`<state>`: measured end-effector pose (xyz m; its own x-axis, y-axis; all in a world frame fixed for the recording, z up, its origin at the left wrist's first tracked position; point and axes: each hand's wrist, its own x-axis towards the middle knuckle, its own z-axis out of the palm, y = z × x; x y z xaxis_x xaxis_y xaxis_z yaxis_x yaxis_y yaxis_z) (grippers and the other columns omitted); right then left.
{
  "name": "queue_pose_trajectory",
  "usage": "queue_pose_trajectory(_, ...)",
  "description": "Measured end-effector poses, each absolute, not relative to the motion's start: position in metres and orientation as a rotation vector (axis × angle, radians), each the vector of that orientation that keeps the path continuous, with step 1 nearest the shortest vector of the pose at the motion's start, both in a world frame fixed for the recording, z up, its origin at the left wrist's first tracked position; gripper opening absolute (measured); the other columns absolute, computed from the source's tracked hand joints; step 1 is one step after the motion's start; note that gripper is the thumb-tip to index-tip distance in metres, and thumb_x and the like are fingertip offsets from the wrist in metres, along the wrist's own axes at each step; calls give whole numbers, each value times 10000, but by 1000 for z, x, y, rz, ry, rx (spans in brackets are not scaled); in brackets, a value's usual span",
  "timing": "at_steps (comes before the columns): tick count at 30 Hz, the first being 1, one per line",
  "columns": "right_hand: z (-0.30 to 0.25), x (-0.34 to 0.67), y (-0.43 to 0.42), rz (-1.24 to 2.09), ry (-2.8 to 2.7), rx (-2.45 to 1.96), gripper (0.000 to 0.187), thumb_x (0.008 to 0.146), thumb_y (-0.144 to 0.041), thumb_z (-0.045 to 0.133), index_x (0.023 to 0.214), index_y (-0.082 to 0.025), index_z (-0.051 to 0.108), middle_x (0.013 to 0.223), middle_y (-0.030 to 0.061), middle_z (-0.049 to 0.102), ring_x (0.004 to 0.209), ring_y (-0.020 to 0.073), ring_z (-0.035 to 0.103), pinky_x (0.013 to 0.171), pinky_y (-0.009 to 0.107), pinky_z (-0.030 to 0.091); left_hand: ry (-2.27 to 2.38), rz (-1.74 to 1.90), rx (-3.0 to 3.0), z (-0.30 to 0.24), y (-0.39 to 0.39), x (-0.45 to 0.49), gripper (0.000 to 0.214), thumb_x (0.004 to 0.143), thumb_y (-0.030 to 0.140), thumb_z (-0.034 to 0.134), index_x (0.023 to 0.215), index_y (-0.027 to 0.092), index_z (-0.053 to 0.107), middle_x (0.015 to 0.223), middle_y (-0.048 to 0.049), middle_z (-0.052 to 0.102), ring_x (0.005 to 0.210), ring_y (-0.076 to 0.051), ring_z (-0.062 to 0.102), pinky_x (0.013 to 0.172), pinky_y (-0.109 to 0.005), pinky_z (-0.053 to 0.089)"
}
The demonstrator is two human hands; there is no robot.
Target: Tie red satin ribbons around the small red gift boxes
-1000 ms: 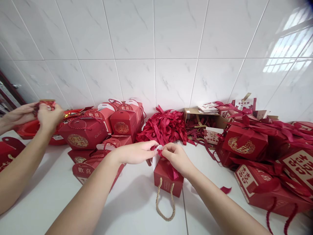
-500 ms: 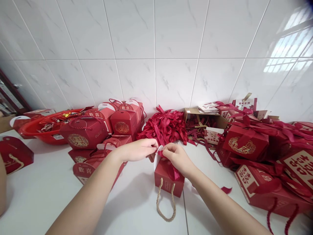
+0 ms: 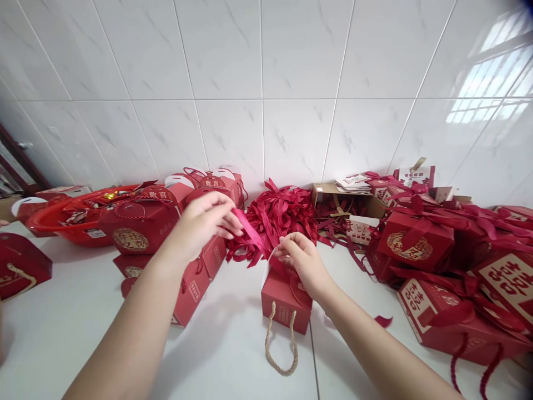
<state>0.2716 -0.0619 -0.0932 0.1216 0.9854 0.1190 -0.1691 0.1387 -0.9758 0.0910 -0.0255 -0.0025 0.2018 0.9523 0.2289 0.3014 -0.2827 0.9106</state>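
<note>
A red gift box (image 3: 286, 303) with a beige rope handle (image 3: 281, 355) stands on the white table in front of me. My left hand (image 3: 210, 225) is raised to the left of it, pinching one end of a red ribbon (image 3: 250, 232). That ribbon stretches down toward the top of the box. At the box top, my right hand (image 3: 300, 261) has its fingers closed on the lid flap or the ribbon there; the fingers hide which. Just behind lies a heap of loose red ribbons (image 3: 287, 214).
On the left, red boxes (image 3: 137, 230) are stacked beside a red basin (image 3: 77, 222) of small wrapped items. Boxes tied with ribbons (image 3: 420, 241) pile up on the right. An open carton (image 3: 375, 205) and cards (image 3: 353, 182) stand near the tiled wall.
My left hand has moved up and left from the box top, drawing the ribbon out with it. My right hand stays at the box, its fingers slightly shifted.
</note>
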Motion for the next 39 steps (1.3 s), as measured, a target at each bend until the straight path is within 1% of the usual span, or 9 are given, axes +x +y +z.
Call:
queue_pose_trajectory(4, -79, 276, -68, 1018, -1091, -983, 270, 742, -435, 597, 761, -191, 482, 746, 17, 577, 730, 160, 580, 646, 267, 458, 1359, 1522, 1842, 5, -25, 76, 106, 784, 317, 522, 802, 213, 536, 701, 2, 585, 707, -167, 590, 672, -288, 487)
queue_pose_trajectory(8, -62, 287, -79, 837, -1187, -924, 189, 772, -365, 567, 759, -187, 507, 785, 28, 581, 757, 154, 548, 652, 261, 428, 1240, 1117, 2033, -8, -22, 87, 153, 769, 322, 547, 872, 212, 569, 882, -15, 610, 878, -191, 578, 817, -325, 448)
queue_pose_trajectory(11, -58, 301, -88, 750, -1212, -963, 151, 794, -338, 538, 780, -190, 517, 781, 23, 572, 734, 149, 531, 639, 264, 404, 1018, 805, 1935, -34, -19, 111, 160, 780, 315, 535, 885, 197, 559, 857, -8, 589, 812, -165, 561, 764, -307, 446)
queue_pose_trajectory(14, -69, 318, -99, 622, -1326, -1207, 194, 804, -379, 527, 748, -194, 511, 733, 19, 555, 672, 152, 501, 602, 277, 381, 989, 763, 1685, -62, -19, 131, 126, 758, 289, 562, 809, 186, 508, 755, 21, 518, 670, -118, 505, 651, -255, 429)
queue_pose_trajectory(18, -104, 334, -111, 395, -1577, -1521, 314, 776, -503, 561, 683, -207, 512, 713, 27, 557, 652, 170, 475, 586, 293, 344, 903, 811, 1601, -89, -25, 137, 229, 780, 395, 556, 776, 185, 465, 764, 23, 484, 681, -109, 491, 641, -236, 427)
queue_pose_trajectory(23, -135, 338, -111, 678, -1559, -1521, 394, 778, -578, 532, 666, -205, 475, 634, -5, 540, 573, 144, 452, 545, 271, 338, 920, 898, 1657, -110, -40, 139, 299, 784, 473, 548, 769, 192, 446, 722, 33, 459, 662, -115, 446, 612, -230, 389)
queue_pose_trajectory(30, -124, 347, -111, 1134, -1452, -1417, 446, 765, -612, 525, 644, -188, 453, 563, -52, 425, 474, 90, 374, 475, 232, 297, 944, 803, 1784, -119, -64, 141, 334, 824, 506, 475, 709, 203, 393, 679, 51, 395, 624, -114, 380, 597, -232, 337)
queue_pose_trajectory(36, -129, 375, -115, 1292, -1329, -1241, 462, 800, -548, 542, 572, -196, 350, 539, -70, 291, 488, 79, 301, 504, 239, 281, 976, 612, 1850, -123, -57, 122, 463, 800, 591, 449, 575, 189, 406, 578, 39, 349, 563, -122, 335, 552, -258, 267)
queue_pose_trajectory(39, -131, 383, -118, 1246, -1376, -1280, 424, 802, -529, 554, 601, -191, 396, 538, -72, 293, 473, 76, 260, 463, 233, 216, 1031, 543, 1806, -127, -53, 113, 500, 769, 617, 480, 540, 195, 341, 551, 51, 276, 518, -105, 252, 504, -256, 193)
